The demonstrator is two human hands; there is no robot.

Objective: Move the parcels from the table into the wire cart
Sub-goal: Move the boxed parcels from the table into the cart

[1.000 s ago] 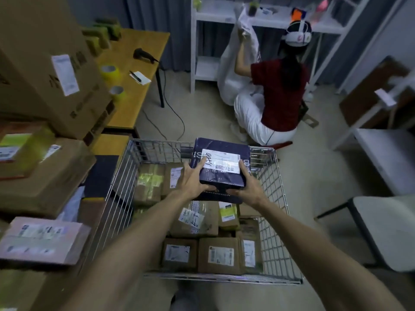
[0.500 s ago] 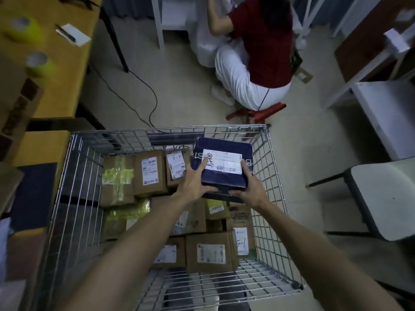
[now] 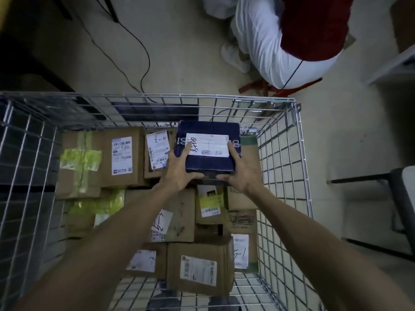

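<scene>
A dark blue parcel (image 3: pixel 208 162) with a white shipping label sits low inside the wire cart (image 3: pixel 289 167), near its far right corner, over the brown boxes. My left hand (image 3: pixel 179 169) grips its left near corner, thumb on the label. My right hand (image 3: pixel 241 171) grips its right near corner. Whether the parcel rests on the boxes below I cannot tell. Several brown cardboard parcels (image 3: pixel 122 158) with white labels and yellow tape fill the cart floor. The table is out of view.
A person in a red top and white trousers (image 3: pixel 276 46) crouches on a red stool just beyond the cart's far right corner. A black cable (image 3: pixel 143 70) runs across the floor behind the cart. A chair (image 3: pixel 402 198) stands at right.
Both hands have lowered the blue parcel deeper into the cart toward the far right corner. My view has tipped downward, so the table and shelves have left the frame.
</scene>
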